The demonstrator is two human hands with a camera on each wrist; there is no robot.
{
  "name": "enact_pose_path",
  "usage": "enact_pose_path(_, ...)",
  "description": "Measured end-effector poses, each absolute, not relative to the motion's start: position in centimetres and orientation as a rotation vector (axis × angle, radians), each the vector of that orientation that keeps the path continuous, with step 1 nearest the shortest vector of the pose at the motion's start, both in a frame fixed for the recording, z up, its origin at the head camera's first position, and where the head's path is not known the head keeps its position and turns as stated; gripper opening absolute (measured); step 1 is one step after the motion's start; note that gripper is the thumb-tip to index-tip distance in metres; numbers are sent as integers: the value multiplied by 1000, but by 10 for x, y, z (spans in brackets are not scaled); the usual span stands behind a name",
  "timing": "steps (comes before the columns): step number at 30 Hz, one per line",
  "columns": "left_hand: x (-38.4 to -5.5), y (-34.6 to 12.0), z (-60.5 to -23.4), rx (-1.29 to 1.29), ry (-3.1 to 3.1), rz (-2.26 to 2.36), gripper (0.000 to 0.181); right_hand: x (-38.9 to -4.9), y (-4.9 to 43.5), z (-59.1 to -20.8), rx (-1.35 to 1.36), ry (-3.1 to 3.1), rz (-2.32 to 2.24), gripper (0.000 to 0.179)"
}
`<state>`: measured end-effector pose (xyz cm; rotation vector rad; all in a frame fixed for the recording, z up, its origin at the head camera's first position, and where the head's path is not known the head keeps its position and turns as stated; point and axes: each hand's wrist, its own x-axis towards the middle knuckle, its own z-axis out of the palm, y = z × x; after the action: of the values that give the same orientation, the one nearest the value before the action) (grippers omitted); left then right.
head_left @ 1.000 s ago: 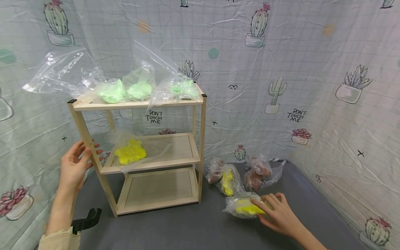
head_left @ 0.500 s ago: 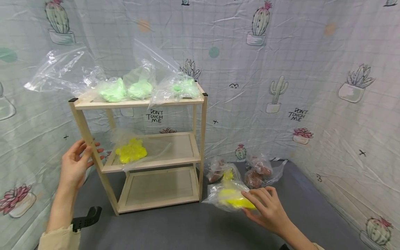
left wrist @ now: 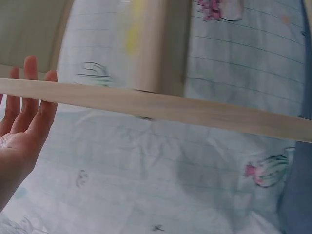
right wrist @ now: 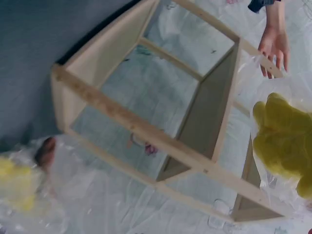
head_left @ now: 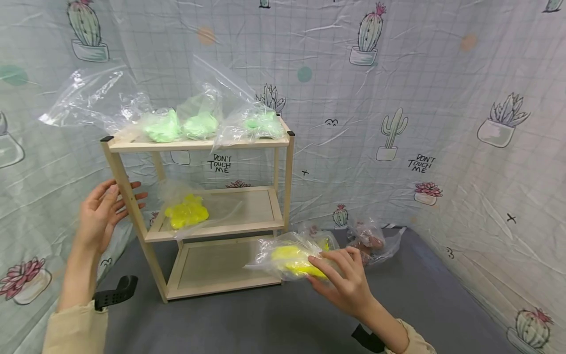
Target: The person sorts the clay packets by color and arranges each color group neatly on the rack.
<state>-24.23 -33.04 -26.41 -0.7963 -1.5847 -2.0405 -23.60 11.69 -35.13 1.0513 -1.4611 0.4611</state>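
Note:
My right hand (head_left: 345,282) pinches the right end of a clear plastic bag holding a bumpy yellow lump (head_left: 289,258). The bag is in front of the lower right of a wooden three-tier shelf (head_left: 201,146), overlapping its bottom board. In the right wrist view, the yellow lump (right wrist: 282,134) fills the right side. My left hand (head_left: 99,211) is at the shelf's left front post (head_left: 128,201), fingers extended behind it; the left wrist view shows the fingers (left wrist: 30,105) straight past the wood. Another bagged yellow lump (head_left: 187,212) lies on the middle tier's left.
Bags with pale green lumps (head_left: 201,125) line the top tier, one loose bag end (head_left: 88,101) sticking out left. Behind my right hand lie a bag with a yellow piece (head_left: 327,243) and bags with brown lumps (head_left: 370,241). A patterned sheet (head_left: 424,59) surrounds the grey table (head_left: 247,324).
My right hand has carried the bag with the yellow lump up and left from the tabletop to the shelf's lower right. My left hand has shifted slightly up and left, its fingers straighter.

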Motion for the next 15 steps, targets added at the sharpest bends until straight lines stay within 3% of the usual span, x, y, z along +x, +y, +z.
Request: enact_pose_path(15, -248, -320, -241, -585, -1588, -2000, 23, -267, 43, -319, 948, -1357, 521, 24)
